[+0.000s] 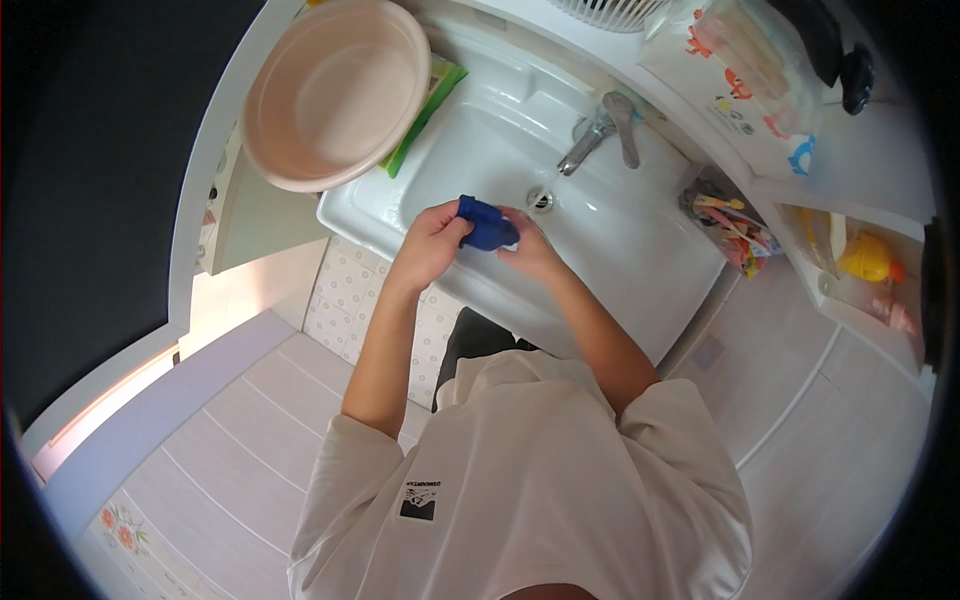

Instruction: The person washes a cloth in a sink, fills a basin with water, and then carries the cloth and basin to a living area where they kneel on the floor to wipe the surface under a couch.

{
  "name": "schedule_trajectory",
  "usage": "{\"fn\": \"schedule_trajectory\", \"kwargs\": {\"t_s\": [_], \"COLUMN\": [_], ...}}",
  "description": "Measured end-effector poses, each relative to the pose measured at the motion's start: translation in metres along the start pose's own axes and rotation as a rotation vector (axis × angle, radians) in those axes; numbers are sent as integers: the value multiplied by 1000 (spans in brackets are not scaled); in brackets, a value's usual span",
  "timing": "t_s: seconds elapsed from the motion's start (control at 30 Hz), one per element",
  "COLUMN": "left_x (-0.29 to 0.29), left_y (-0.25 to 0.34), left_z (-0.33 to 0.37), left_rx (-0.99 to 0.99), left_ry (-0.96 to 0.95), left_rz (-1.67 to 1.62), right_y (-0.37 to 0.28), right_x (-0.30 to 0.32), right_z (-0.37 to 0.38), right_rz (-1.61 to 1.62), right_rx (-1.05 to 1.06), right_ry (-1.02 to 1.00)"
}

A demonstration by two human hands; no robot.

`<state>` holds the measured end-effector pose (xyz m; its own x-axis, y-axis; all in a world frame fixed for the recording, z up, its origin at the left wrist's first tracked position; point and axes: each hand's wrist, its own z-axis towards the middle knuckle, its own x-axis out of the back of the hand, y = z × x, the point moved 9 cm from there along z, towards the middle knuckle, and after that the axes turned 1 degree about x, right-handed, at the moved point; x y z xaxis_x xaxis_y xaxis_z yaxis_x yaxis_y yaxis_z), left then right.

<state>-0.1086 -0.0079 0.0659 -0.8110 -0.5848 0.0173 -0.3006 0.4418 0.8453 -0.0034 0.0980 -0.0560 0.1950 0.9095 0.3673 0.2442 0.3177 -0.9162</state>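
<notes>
I'm seeing the left hand [430, 245] pinching a dark blue cloth [484, 226] and the right hand [533, 248] holding its other end, over the sink [620, 250], near its front edge [490, 298]. Wide sink is stretching rightward, the tap [600, 133] is standing behind, and a pink tub [335, 95] is crowding the left side.

Looks bright and fairly even over the sink [640, 260], with white glints on the tap [603, 125] at its back. Glows warm left of the sink; falls to black farther left. Bends wall tiles [860, 420] into curves right of the sink, blurring softly farther out.
</notes>
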Motion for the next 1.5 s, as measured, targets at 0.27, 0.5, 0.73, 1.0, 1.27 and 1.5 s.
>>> {"fn": "schedule_trajectory", "kwargs": {"t_s": [0.27,0.5,0.73,1.0,1.27,1.5], "left_x": [-38,-84,-98,-105,-102,-117], "left_y": [-44,-65,-66,-70,-60,-65], "left_z": [38,63,67,71,80,88], "left_rx": [82,160,241,271,199,207], "left_ry": [26,-73,87,95,98,112], "left_rz": [-530,-811,-939,-1064,-1135,-1045], "right_y": [48,32,-91,-116,-105,-103], "right_x": [41,113,185,192,185,181], "right_z": [-22,-44,-77,-57,-59,-57], "right_rz": [619,76,-223,-516,-589,-523], "right_rx": [-215,-210,208,260,281,261], "right_ry": [368,610,923,834,800,777]}}
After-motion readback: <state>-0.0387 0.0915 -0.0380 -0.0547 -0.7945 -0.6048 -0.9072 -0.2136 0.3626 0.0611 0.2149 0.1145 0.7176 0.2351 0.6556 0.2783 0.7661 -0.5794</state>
